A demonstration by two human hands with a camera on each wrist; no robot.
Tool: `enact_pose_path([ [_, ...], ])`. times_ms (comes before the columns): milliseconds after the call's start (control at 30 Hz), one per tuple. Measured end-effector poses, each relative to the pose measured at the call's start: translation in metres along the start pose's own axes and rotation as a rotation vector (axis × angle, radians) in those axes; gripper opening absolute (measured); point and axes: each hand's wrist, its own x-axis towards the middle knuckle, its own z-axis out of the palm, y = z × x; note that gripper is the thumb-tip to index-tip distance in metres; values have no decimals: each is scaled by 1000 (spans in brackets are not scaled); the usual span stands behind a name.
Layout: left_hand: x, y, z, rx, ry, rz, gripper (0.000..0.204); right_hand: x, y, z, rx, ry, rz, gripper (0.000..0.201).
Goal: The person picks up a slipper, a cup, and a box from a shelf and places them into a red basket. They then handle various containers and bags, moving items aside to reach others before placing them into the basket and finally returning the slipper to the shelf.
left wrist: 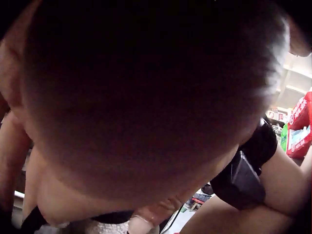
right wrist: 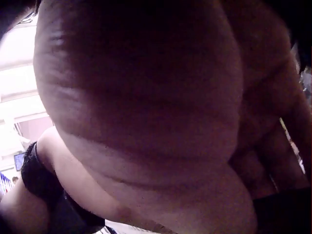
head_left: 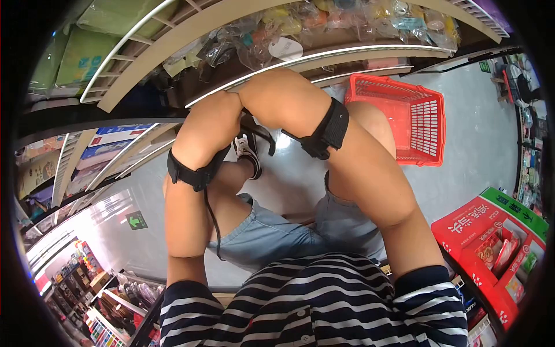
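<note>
Side by side at the shelf's front edge (head_left: 324,60), my left hand (head_left: 211,124) and right hand (head_left: 286,98) meet in the head view with their backs up. Their fingers are bent down out of sight there. Dark, close-up skin of the left hand (left wrist: 146,146) fills most of the left wrist view. The right wrist view is likewise filled by the right hand (right wrist: 146,122), with shadowed fingers along its right side. I cannot tell whether either hand holds something. Each wrist wears a black strap, the right strap (head_left: 332,130) having a loose end.
Plastic-wrapped goods (head_left: 347,20) fill the shelf beyond the hands. A red shopping basket (head_left: 428,124) stands on the floor to the right, partly behind a knee. A red display box (head_left: 462,237) with packets is at lower right. More shelving (head_left: 87,162) lines the left.
</note>
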Motion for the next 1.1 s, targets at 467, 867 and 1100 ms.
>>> enact_pose_path([
  [467, -11, -2, -3, 63, -29, 23, 12, 10, -18, -5, -17, -252, 87, 11],
  [867, -9, 1, -4, 38, -38, 21, 11, 9, -21, -8, -29, -299, 124, 12],
  [1100, -9, 4, -6, 40, -64, -3, 13, 7, -20, -8, -36, -279, 120, 11],
])
